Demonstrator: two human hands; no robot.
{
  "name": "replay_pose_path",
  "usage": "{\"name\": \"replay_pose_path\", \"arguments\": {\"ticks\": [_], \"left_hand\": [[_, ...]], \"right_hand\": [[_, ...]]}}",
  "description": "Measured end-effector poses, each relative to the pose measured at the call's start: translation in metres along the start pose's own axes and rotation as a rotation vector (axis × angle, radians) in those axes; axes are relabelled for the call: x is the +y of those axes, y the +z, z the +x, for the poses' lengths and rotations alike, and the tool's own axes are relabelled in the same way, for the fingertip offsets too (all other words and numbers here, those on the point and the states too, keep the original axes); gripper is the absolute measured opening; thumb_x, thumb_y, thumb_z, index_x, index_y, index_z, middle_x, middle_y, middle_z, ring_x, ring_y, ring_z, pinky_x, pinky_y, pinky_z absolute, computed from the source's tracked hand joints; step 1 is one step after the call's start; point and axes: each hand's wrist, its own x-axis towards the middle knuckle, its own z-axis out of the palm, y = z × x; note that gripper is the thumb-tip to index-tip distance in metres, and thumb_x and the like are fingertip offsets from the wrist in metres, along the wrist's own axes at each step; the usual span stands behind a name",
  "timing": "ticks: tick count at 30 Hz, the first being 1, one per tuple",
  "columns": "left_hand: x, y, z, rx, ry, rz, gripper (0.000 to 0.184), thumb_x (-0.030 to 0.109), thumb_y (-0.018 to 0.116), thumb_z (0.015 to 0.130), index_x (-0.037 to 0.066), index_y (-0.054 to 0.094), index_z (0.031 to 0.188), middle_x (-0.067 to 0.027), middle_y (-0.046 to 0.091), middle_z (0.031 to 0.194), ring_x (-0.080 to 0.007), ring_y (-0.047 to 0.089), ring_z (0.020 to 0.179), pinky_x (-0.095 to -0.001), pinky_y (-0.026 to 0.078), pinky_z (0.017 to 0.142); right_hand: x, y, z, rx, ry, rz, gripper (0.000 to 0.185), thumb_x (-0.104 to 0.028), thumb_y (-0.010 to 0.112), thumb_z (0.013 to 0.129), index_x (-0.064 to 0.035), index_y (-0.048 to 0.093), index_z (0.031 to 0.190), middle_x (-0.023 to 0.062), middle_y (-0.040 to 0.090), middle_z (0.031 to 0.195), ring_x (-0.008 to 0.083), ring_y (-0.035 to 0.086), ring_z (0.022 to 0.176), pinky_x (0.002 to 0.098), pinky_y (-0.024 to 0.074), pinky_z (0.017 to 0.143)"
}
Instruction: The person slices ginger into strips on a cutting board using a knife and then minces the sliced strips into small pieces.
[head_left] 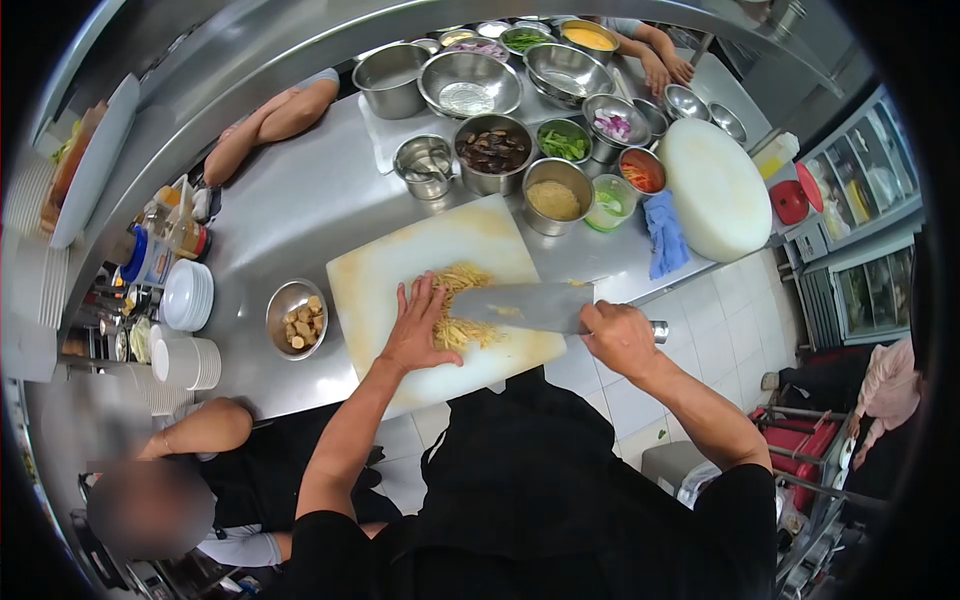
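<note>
My right hand (618,338) is wrapped round the handle of a broad cleaver (530,306). The blade lies over a heap of pale yellow strips, which look like shredded ginger (462,328), on a white cutting board (375,270). Spread fingers of my left hand (418,330) rest at the heap's left side, touching it, thumb apart and near the board's front edge. Some bits cling to the blade. Left of the board stands a metal bowl (272,318) with brownish-yellow chunks (303,325).
Behind the board stand a pot of dark soaked pieces (493,152), a pot of tan paste (553,200) and several more bowls. A blue cloth (664,235) and a thick round white board (718,190) lie at right. Stacked plates (188,295) stand left. Other people's arms (270,120) rest around the counter.
</note>
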Motion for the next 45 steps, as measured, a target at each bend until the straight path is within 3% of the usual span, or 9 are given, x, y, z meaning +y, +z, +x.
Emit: {"name": "replay_pose_path", "arguments": {"ticks": [5, 8, 11, 16, 25, 28, 32, 39, 45], "left_hand": [[0.005, 0.018, 0.023, -0.087, 0.148, 0.092, 0.123, 0.077, 0.071, 0.061, -0.001, 0.034, 0.149, -0.0286, 0.018, 0.158, -0.0453, 0.015, 0.147, -0.0629, 0.001, 0.118], [0.01, 0.026, 0.04, 0.07, 0.167, 0.089, 0.097, 0.063, 0.069, 0.075, 0.002, 0.042, 0.145, -0.0253, 0.038, 0.146, -0.0443, 0.03, 0.139, -0.0616, 0.012, 0.118], [0.016, 0.03, 0.035, 0.142, 0.116, 0.015, 0.092, 0.059, 0.075, 0.073, 0.001, 0.047, 0.14, -0.0244, 0.042, 0.143, -0.0438, 0.033, 0.137, -0.0625, 0.018, 0.116], [0.036, 0.042, 0.025, 0.358, -0.048, -0.046, 0.063, 0.044, 0.079, 0.074, 0.001, 0.062, 0.117, -0.0244, 0.046, 0.126, -0.0488, 0.036, 0.129, -0.0625, 0.028, 0.11], [0.079, 0.064, 0.035, 0.677, -0.539, 0.254, 0.07, 0.049, 0.076, 0.077, 0.002, 0.053, 0.124, -0.0227, 0.045, 0.123, -0.0441, 0.039, 0.121, -0.0662, 0.024, 0.104], [0.088, 0.035, 0.025, 0.498, -0.543, 0.141, 0.099, 0.068, 0.071, 0.07, 0.001, 0.046, 0.138, -0.0241, 0.042, 0.138, -0.0472, 0.032, 0.134, -0.0734, 0.013, 0.108], [0.094, 0.017, 0.024, 0.3, -0.372, 0.098, 0.104, 0.07, 0.071, 0.068, 0.001, 0.044, 0.142, -0.0247, 0.036, 0.148, -0.0469, 0.027, 0.14, -0.0729, 0.009, 0.11], [0.078, 0.046, 0.057, 0.234, -0.31, 0.146, 0.072, 0.032, 0.068, 0.086, -0.002, 0.041, 0.143, -0.0252, 0.032, 0.153, -0.0448, 0.03, 0.141, -0.067, 0.009, 0.115], [0.083, -0.016, 0.036, -0.033, -0.313, 0.171, 0.105, 0.056, 0.079, 0.068, 0.01, 0.035, 0.151, -0.0246, 0.026, 0.157, -0.0435, 0.024, 0.145, -0.0623, 0.007, 0.118]], "right_hand": [[0.007, 0.014, 0.012, 0.075, 0.285, 0.18, 0.017, -0.007, 0.067, 0.075, -0.0026, 0.057, 0.088, 0.0169, 0.065, 0.072, 0.0392, 0.065, 0.068, 0.0487, 0.052, 0.059], [0.004, 0.044, 0.031, 0.003, 0.373, 0.133, 0.014, -0.011, 0.063, 0.08, -0.004, 0.06, 0.092, 0.0209, 0.066, 0.075, 0.0423, 0.065, 0.07, 0.0527, 0.0525, 0.063], [-0.003, 0.087, 0.044, -0.056, 0.377, 0.056, 0.015, -0.01, 0.055, 0.084, -0.0034, 0.064, 0.094, 0.0234, 0.066, 0.075, 0.042, 0.066, 0.067, 0.0524, 0.0537, 0.061], [-0.024, 0.108, 0.074, -0.279, 0.078, 0.071, 0.018, -0.009, 0.053, 0.084, -0.0028, 0.066, 0.095, 0.0232, 0.066, 0.074, 0.0407, 0.067, 0.066, 0.0515, 0.0542, 0.061], [0.022, 0.09, 0.17, -0.51, -0.435, 0.162, 0.016, -0.016, 0.065, 0.084, -0.0079, 0.069, 0.097, 0.0187, 0.067, 0.075, 0.0401, 0.067, 0.077, 0.0496, 0.0538, 0.071], [0.017, 0.066, 0.153, -0.383, -0.279, 0.226, 0.012, -0.015, 0.064, 0.086, -0.0062, 0.066, 0.093, 0.02, 0.066, 0.075, 0.0413, 0.065, 0.077, 0.051, 0.0523, 0.071], [0.025, 0.051, 0.112, -0.292, -0.024, 0.338, 0.011, -0.015, 0.063, 0.087, -0.0051, 0.066, 0.09, 0.0208, 0.066, 0.074, 0.042, 0.065, 0.074, 0.0507, 0.0514, 0.068], [0.035, 0.068, 0.065, -0.247, 0.537, 0.835, 0.025, -0.02, 0.063, 0.091, 0.0036, 0.059, 0.084, 0.023, 0.057, 0.064, 0.033, 0.059, 0.057, 0.0425, 0.046, 0.058], [0.025, 0.08, 0.04, -0.088, 0.597, 0.705, 0.024, -0.017, 0.06, 0.091, 0.0039, 0.057, 0.081, 0.0264, 0.06, 0.07, 0.0439, 0.061, 0.066, 0.0489, 0.0466, 0.061]]}}
